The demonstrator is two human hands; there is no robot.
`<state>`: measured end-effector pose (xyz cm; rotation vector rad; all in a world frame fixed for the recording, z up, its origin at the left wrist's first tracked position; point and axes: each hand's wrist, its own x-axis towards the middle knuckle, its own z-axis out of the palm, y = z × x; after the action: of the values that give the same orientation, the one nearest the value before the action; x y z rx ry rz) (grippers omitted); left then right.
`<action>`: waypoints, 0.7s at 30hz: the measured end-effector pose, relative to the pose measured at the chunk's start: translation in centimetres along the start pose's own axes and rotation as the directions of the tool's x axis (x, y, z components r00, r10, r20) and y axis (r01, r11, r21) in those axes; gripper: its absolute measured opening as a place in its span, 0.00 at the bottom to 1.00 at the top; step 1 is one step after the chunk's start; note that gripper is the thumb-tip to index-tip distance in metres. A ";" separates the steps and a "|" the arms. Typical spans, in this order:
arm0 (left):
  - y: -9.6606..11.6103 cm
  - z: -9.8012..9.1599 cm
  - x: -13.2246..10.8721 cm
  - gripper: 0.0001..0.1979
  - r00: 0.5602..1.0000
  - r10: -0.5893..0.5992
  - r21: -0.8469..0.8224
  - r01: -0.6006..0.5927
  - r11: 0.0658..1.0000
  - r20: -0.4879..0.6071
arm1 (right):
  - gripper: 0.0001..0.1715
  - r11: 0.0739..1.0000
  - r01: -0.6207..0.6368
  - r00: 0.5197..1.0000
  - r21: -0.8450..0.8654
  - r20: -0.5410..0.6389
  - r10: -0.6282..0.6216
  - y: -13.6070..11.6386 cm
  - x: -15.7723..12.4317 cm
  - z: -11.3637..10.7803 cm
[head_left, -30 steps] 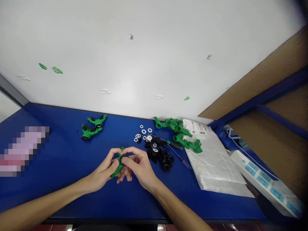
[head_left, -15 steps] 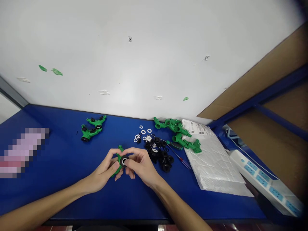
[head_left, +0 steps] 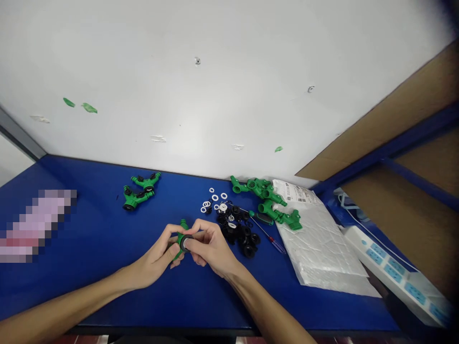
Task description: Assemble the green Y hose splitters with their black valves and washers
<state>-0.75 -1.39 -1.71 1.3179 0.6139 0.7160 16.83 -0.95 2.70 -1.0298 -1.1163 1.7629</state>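
- The right hand point(head_left: 211, 248) now covers more of the black ring point(head_left: 185, 243).
- The green fitting point(head_left: 181, 235) has turned, its lower arm mostly hidden behind the left hand point(head_left: 155, 258).

The only view is taken from the person's head, above the near edge of a blue bench point(head_left: 93, 291), and is aimed forward and down. The left hand point(head_left: 154, 258), right hand point(head_left: 211, 251) and a green fitting point(head_left: 181, 241) are seen from close by, just below centre. The bench's far edge is seen at a slight tilt, and a white wall point(head_left: 201, 95) fills the upper half.
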 end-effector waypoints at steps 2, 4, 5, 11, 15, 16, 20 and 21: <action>0.2 -0.1 0.0 0.15 1.000 -0.006 0.014 0.006 1.000 -0.006 | 0.11 1.000 -0.011 1.000 -0.002 0.000 0.011 0.0 0.1 -0.1; 0.2 -0.3 0.1 0.15 1.000 -0.016 0.014 0.016 1.000 -0.015 | 0.11 1.000 -0.018 1.000 -0.009 0.006 0.018 0.0 0.1 -0.3; 0.2 -0.4 0.2 0.15 1.000 -0.020 0.010 0.021 1.000 -0.019 | 0.11 1.000 -0.019 1.000 -0.014 0.015 0.019 0.0 0.1 -0.5; 0.1 -0.7 0.3 0.15 0.999 -0.014 -0.051 0.016 0.999 0.032 | 0.17 0.998 -0.054 0.989 -0.010 0.137 0.055 0.2 0.2 -1.6; 0.1 -0.7 0.2 0.15 0.998 -0.016 -0.073 0.021 0.997 0.061 | 0.20 0.997 -0.071 0.976 -0.007 0.206 0.071 0.2 0.1 -1.9; 0.2 -0.8 0.1 0.14 0.997 -0.023 -0.073 0.028 0.997 0.068 | 0.20 0.997 -0.073 0.972 -0.009 0.223 0.074 0.1 0.1 -1.9; 0.5 -1.1 0.0 0.13 0.992 -0.063 -0.077 0.072 0.994 0.114 | 0.23 0.996 -0.085 0.948 -0.040 0.305 0.093 -0.4 0.0 -1.9; 0.6 -1.2 0.0 0.13 0.990 -0.072 -0.081 0.083 0.993 0.123 | 0.23 0.995 -0.089 0.942 -0.047 0.320 0.099 -0.4 0.0 -2.0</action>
<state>-1.72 -0.62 -1.33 1.2412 0.5287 0.5887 18.72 -0.30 2.55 -0.8432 -1.3160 2.0486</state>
